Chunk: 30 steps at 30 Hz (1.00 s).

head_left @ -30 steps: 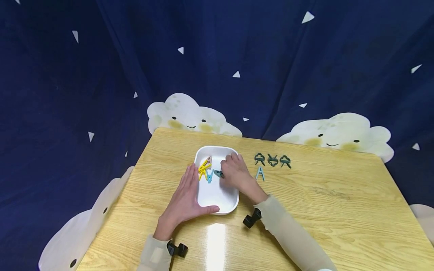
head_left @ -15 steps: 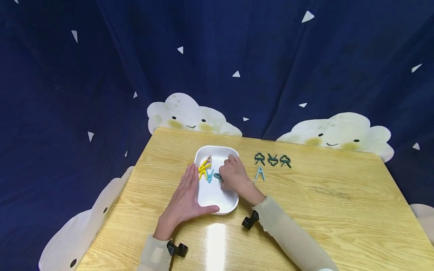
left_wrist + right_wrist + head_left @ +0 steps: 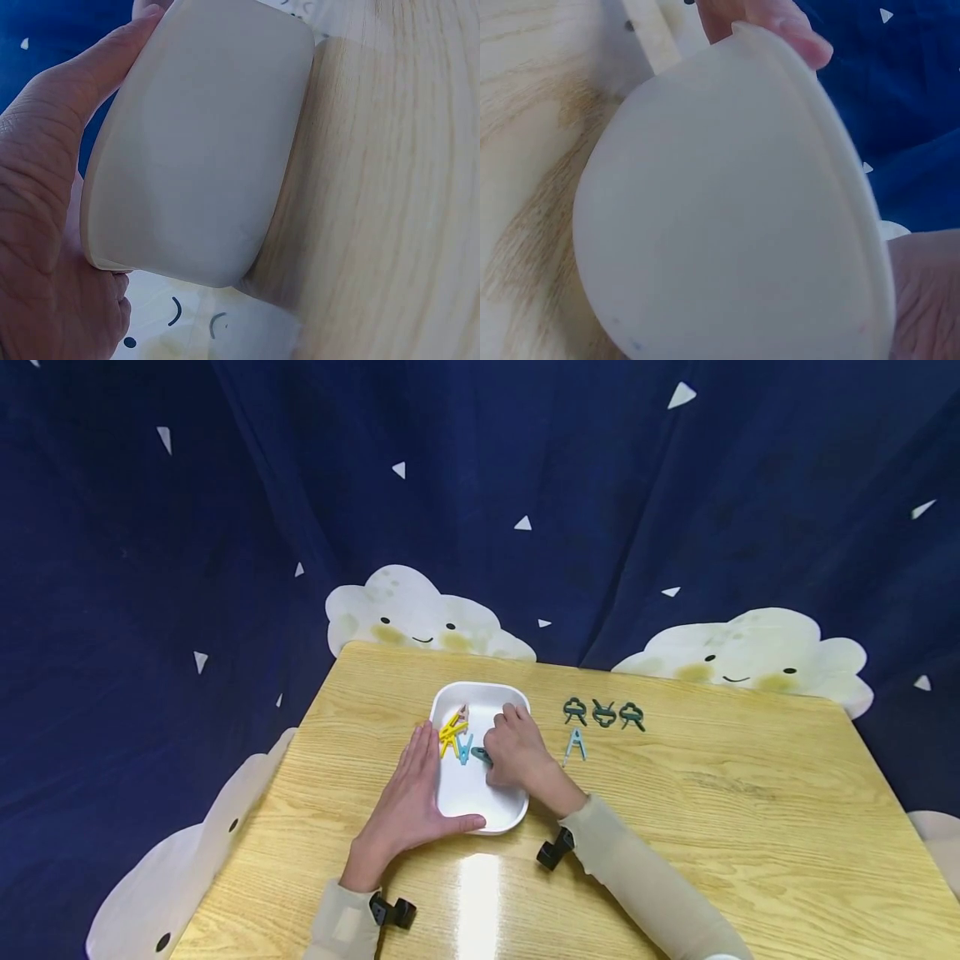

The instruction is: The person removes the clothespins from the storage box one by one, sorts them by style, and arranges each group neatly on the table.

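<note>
In the white tray (image 3: pixel 480 800), near the middle: the green clip (image 3: pixel 481 753), poking out from under the right hand (image 3: pixel 517 750) on its thumb side. Long way of the bit in sight: mostly left to right, right end tipping a little toward the person. Right hand nearest, right on top of it; left hand (image 3: pixel 412 802) well apart, on the tray's far left side. Likely the thing to mind: clip end pointing left, toward the yellow clips (image 3: pixel 453 730), blue clip (image 3: pixel 464 752) and pink clip (image 3: pixel 463 717).

Left hand wide, fingers straight along the tray wall, thumb over the near edge. Right hand bent and narrow. Tips tucked away; cannot tell pinch from touch.

Also hidden: the rest of the green clip, under the right hand. In both wrist views, mostly just tray wall, no clips in sight. Some blur there too.
</note>
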### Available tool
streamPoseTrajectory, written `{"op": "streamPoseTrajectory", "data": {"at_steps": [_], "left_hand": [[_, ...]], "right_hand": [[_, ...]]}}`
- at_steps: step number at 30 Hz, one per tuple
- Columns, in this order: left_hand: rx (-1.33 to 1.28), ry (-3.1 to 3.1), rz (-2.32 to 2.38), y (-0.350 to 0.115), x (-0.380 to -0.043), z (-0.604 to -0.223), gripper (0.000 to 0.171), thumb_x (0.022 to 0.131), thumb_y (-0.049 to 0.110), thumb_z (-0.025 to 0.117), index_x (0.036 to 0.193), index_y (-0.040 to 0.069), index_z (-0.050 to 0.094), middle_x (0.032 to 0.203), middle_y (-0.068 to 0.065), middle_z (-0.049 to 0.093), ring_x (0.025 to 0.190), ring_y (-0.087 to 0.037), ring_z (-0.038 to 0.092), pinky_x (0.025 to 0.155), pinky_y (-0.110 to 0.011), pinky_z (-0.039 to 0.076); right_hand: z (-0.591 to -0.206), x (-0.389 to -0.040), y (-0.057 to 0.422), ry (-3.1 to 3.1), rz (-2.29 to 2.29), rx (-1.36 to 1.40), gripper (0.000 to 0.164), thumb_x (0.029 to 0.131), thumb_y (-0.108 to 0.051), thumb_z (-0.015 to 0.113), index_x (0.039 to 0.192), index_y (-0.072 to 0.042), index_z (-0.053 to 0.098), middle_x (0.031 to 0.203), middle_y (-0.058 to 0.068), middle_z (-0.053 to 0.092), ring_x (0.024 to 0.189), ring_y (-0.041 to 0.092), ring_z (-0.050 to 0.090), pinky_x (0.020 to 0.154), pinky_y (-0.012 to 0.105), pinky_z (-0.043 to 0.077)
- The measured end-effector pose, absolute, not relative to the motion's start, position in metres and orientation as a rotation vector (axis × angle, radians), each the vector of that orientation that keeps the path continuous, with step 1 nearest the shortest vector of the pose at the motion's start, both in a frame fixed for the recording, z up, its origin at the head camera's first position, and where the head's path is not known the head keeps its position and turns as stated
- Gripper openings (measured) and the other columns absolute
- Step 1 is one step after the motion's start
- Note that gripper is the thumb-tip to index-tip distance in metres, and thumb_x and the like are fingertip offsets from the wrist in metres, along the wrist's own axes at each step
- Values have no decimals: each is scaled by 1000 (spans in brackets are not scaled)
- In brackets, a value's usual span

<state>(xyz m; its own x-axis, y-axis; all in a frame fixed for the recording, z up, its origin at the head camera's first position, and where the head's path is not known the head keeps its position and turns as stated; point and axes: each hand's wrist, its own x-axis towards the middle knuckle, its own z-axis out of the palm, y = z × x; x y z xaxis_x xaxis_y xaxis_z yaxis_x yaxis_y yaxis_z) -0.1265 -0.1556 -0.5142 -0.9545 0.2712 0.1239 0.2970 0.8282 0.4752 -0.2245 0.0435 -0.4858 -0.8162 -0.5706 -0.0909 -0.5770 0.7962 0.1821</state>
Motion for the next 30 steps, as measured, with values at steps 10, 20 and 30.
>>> {"op": "streamPoseTrajectory", "data": {"at_steps": [10,20,30], "left_hand": [[-456,-2953,-788,-156,-127,-513,154,66,97,62,165,-1,-2,174,-11,-11,161,-21,-10,132,-40,7],[-461,-2942,-790,-155,-126,-514,153,67,97,61,165,-2,-1,174,-12,-9,162,-26,-5,132,-41,8],[-461,-2947,-789,-156,-126,-514,153,67,98,60,165,0,-4,174,-10,-11,161,-19,-10,132,-40,6]], "right_hand": [[-480,-218,42,2969,381,-960,30,81,-36,81,72,-15,62,84,3,57,94,26,40,87,39,34],[-486,-222,45,2929,365,-1043,26,76,-39,81,76,-17,67,81,2,60,90,25,44,87,39,36],[-483,-232,51,2825,144,-1084,35,74,-46,78,69,-17,61,73,-3,59,85,23,48,87,39,39]]}}
